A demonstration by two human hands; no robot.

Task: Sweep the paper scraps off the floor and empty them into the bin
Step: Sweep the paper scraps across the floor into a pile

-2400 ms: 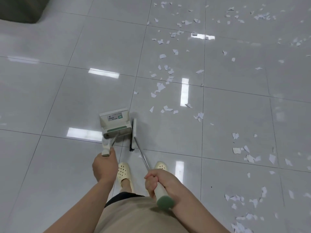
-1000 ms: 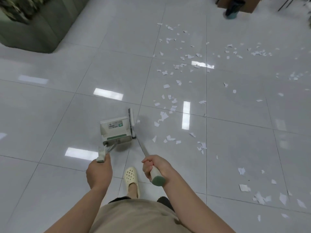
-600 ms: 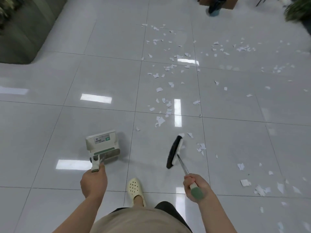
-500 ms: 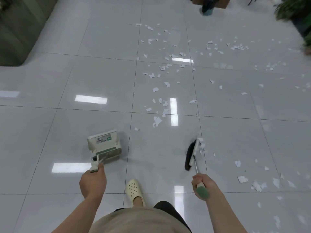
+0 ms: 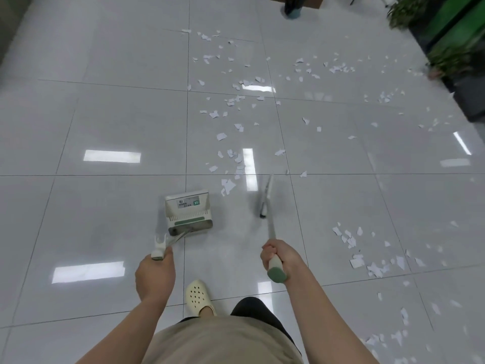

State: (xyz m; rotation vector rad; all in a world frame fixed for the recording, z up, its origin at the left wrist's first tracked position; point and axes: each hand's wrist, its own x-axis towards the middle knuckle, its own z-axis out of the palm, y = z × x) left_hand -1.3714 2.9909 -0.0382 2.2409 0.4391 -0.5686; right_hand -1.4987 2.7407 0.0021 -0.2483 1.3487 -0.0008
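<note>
Gripping the broom (image 5: 266,203) by its green-capped handle, my right hand (image 5: 279,256) is clenched around the shaft; the broom head sits on the floor (image 5: 105,114) ahead of that hand. My left hand (image 5: 154,274) grasps the dustpan (image 5: 187,211) handle, the pan resting just ahead of it. Paper scraps (image 5: 231,153) lie scattered beyond both hands and to the right of my right hand.
</note>
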